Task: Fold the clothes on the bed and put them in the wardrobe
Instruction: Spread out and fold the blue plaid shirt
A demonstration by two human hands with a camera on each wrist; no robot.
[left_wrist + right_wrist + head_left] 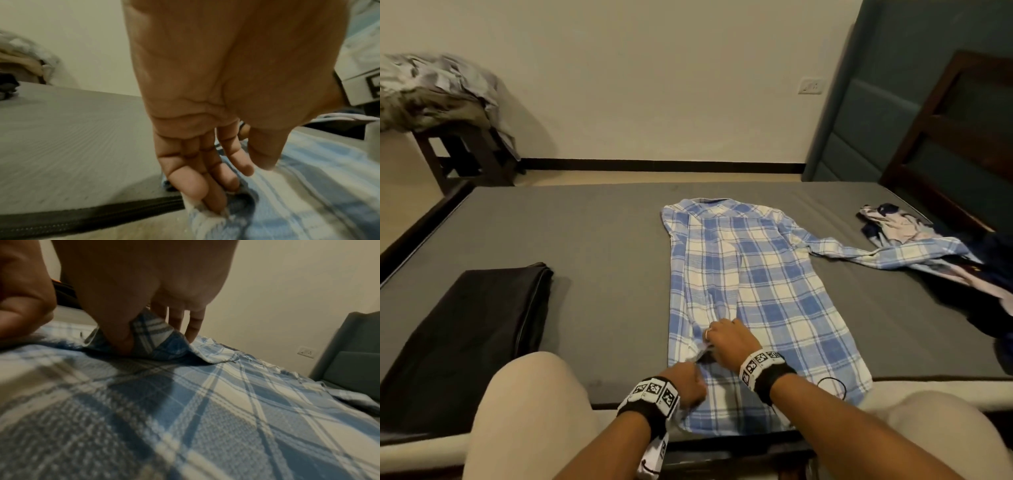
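A blue and white plaid shirt (763, 281) lies flat on the grey mattress (585, 233), collar at the far end. Its left sleeve is folded in over the body, and its right sleeve (887, 253) stretches out to the right onto a heap of clothes. My right hand (722, 337) pinches a raised fold of the plaid fabric (154, 332) between thumb and forefinger near the lower left of the shirt; its other fingers are straight. My left hand (688, 380) is just nearer me. Its straight fingers (216, 191) press down into the shirt's edge (205, 216), thumb apart.
A folded black garment (472, 329) lies on the mattress at the left. A heap of dark and pale clothes (893, 226) sits at the right edge. A dark stool piled with laundry (448, 102) stands beyond the bed, a teal headboard (876, 113) at the right. A black loop (834, 387) lies on the shirt's hem.
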